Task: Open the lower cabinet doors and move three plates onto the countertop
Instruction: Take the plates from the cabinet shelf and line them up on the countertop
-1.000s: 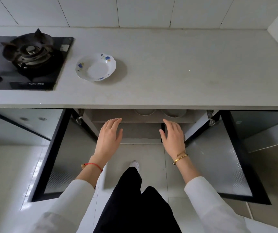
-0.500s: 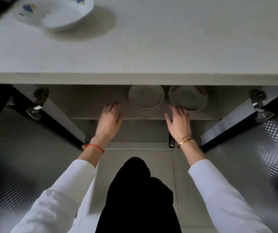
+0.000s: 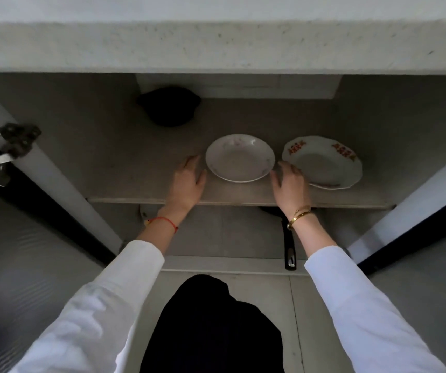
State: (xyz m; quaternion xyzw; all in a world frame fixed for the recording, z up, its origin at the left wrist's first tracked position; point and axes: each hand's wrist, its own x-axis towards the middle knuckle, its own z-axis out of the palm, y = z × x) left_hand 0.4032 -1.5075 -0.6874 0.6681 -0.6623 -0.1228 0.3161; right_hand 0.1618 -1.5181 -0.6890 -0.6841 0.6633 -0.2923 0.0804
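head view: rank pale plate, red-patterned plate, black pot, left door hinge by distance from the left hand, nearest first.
From the left hand:
1. Pale plate, just right of it.
2. Black pot, behind it, deeper on the shelf.
3. Red-patterned plate, far right.
4. Hinge, far left.
3 and 4 are close.

Two plates on the shelf: a plain white plate [image 3: 240,158] between the fingertips of both hands, a red-patterned plate [image 3: 324,161] just beyond the right fingers. One dark pot [image 3: 168,105] farther back past the left fingers. One black pan handle [image 3: 289,247] below the right wrist.
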